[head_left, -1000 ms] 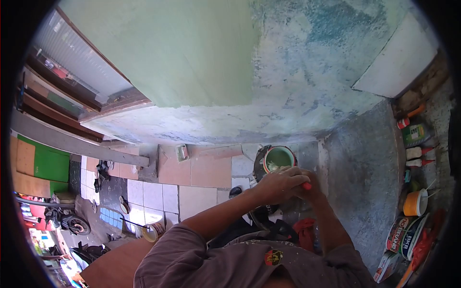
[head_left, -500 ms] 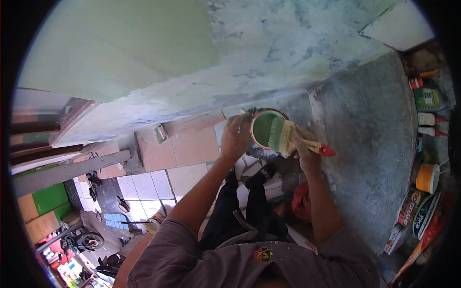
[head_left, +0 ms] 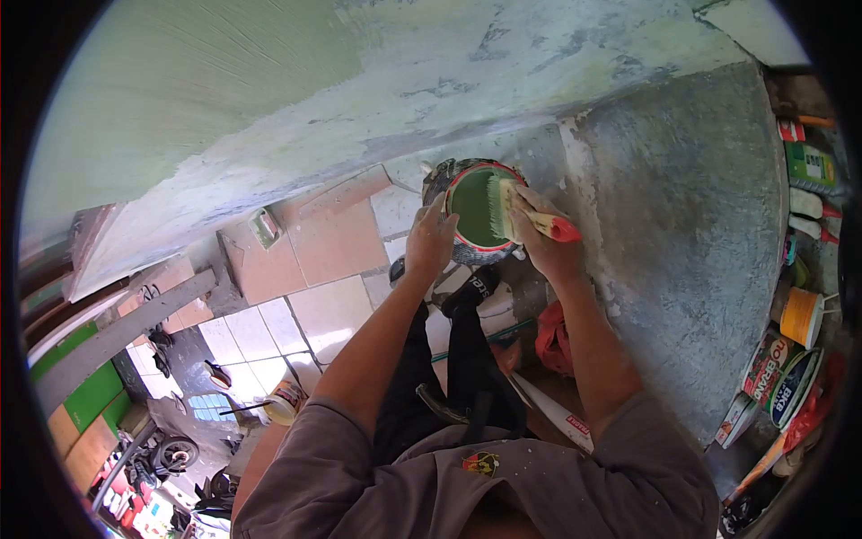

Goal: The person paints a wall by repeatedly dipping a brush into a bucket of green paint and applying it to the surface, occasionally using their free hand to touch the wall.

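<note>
Our brush (head_left: pixel 503 208) lies across the right side of the round, red-rimmed bucket (head_left: pixel 482 165), its pale, flat bristles over the smooth green paint (head_left: pixel 469 208). We judge the step in hand to be loading or wiping those bristles; the next move likely calls for a steady bucket and a firm hold. Our right hand (head_left: pixel 549 250) holds the brush, the red-tipped handle jutting rightward. Our left hand (head_left: pixel 433 235) curves at the opposite rim; we cannot tell whether it grips. Beyond, we see a patchy, green-painted wall (head_left: pixel 269 108), peach floor tiles (head_left: pixel 337 238) and rough grey concrete (head_left: pixel 673 242).
</note>
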Motion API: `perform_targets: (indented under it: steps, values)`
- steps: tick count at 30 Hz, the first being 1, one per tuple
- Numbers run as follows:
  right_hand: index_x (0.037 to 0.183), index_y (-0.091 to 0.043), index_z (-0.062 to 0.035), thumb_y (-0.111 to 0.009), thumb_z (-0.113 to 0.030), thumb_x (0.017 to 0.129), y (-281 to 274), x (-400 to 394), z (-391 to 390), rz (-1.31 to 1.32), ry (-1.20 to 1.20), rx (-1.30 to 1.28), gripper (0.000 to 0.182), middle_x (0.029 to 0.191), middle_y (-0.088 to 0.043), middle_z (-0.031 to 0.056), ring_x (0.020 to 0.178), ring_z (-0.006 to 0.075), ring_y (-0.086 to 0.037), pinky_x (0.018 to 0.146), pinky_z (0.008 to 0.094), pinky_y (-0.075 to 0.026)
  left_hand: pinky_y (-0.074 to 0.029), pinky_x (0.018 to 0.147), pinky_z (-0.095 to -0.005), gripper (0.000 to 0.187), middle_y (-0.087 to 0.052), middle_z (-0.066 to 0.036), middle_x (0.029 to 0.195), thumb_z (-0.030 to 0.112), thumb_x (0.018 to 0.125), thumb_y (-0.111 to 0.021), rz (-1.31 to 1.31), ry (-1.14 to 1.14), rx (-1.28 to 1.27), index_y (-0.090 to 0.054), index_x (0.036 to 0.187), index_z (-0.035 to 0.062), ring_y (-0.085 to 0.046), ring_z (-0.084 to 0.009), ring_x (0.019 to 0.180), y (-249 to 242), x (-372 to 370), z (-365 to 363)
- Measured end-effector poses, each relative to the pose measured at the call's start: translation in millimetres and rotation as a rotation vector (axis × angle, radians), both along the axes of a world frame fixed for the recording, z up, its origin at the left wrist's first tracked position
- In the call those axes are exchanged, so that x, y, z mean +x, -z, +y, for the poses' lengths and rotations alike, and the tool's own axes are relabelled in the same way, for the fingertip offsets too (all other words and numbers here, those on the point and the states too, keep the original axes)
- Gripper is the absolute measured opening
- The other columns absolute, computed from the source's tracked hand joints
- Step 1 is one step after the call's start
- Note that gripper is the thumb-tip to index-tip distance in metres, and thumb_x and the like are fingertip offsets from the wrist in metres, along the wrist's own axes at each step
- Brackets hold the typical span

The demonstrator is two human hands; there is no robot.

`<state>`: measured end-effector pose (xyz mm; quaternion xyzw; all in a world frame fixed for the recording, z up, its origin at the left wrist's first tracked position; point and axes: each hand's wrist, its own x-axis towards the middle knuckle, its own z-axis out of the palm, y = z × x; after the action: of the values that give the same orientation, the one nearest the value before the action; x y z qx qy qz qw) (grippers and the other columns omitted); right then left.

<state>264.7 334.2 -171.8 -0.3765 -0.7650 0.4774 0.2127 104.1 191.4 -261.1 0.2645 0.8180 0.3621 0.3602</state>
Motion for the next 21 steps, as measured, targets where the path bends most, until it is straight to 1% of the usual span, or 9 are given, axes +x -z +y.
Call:
perform_targets:
  steps: [1,4,6,9,12,15,18,21]
  values:
    - [0.13,-0.07,0.0014,-0.073,-0.011,0.096,8.7,-3.0,2.1,-0.012,-0.013,-0.012,0.036,0.12,-0.078,0.0174,0.111,0.0216,-0.076,0.094,0.0315,-0.059,-0.052,0.1,-0.047,0.057,-0.065,-0.023,0.128,0.029,0.101,-0.065,-0.009,0.003,-0.015,-0.054,0.152,0.0063,-0.066,-0.0398,0.116,2.9,0.4,2.4]
    - [0.13,-0.071,-0.0009,-0.074,-0.012,0.095,32.5,-10.7,6.6,-0.061,-0.044,-0.031,0.036,0.122,-0.077,0.0156,0.112,0.0223,-0.076,0.094,0.0321,-0.06,-0.052,0.099,-0.0469,0.058,-0.066,-0.023,0.123,0.028,0.1,-0.065,0.043,-0.009,0.022,-0.053,0.153,0.0073,-0.066,-0.0395,0.114,22.2,4.7,5.9]
    - [0.129,-0.071,-0.0023,-0.075,-0.012,0.095,38.4,-18.2,6.4,-0.102,-0.058,-0.026,0.036,0.125,-0.076,0.0145,0.114,0.0225,-0.075,0.094,0.0318,-0.06,-0.052,0.098,-0.0465,0.058,-0.066,-0.022,0.121,0.028,0.1,-0.066,0.028,-0.014,0.038,-0.053,0.154,0.0081,-0.066,-0.0392,0.113,24.8,4.6,5.5]
    - [0.13,-0.072,-0.0047,-0.074,-0.015,0.095,55.0,-24.6,5.3,-0.037,-0.079,-0.015,0.037,0.125,-0.076,0.0132,0.113,0.0249,-0.075,0.094,0.0333,-0.06,-0.053,0.096,-0.0457,0.059,-0.067,-0.022,0.12,0.027,0.099,-0.067,0.016,-0.015,0.051,-0.053,0.154,0.0085,-0.067,-0.0382,0.111,25.1,5.5,3.4]
    - [0.131,-0.071,-0.0058,-0.074,-0.019,0.095,67.3,-27.7,6.9,-0.1,-0.157,0.16,0.039,0.123,-0.076,0.0136,0.111,0.0294,-0.074,0.094,0.036,-0.06,-0.053,0.094,-0.0443,0.06,-0.067,-0.021,0.119,0.026,0.099,-0.068,0.016,-0.015,0.044,-0.053,0.154,0.0078,-0.067,-0.0365,0.108,22.0,4.1,3.4]
    - [0.132,-0.07,-0.0069,-0.073,-0.024,0.095,77.2,-31.5,5.3,-0.155,-0.172,0.193,0.041,0.122,-0.075,0.0147,0.109,0.0332,-0.073,0.092,0.0392,-0.06,-0.053,0.092,-0.0437,0.06,-0.067,-0.021,0.118,0.025,0.099,-0.068,0.014,-0.022,0.058,-0.053,0.154,0.0075,-0.068,-0.0352,0.105,22.2,4.2,3.7]
    - [0.132,-0.069,-0.0081,-0.073,-0.026,0.095,82.0,-33.7,3.0,-0.243,-0.167,0.154,0.041,0.12,-0.076,0.0153,0.107,0.0338,-0.073,0.09,0.0407,-0.06,-0.053,0.09,-0.044,0.059,-0.066,-0.02,0.116,0.025,0.099,-0.068,0.023,-0.016,0.067,-0.054,0.154,0.0081,-0.068,-0.0348,0.101,21.2,4.3,2.8]
    - [0.132,-0.07,-0.0089,-0.073,-0.027,0.096,92.9,-34.0,3.0,-0.265,-0.192,0.201,0.041,0.118,-0.076,0.0153,0.106,0.0343,-0.073,0.089,0.0416,-0.06,-0.053,0.089,-0.0445,0.059,-0.066,-0.021,0.113,0.026,0.099,-0.068,0.027,-0.013,0.077,-0.054,0.154,0.0083,-0.067,-0.0347,0.098,19.8,4.3,2.5]
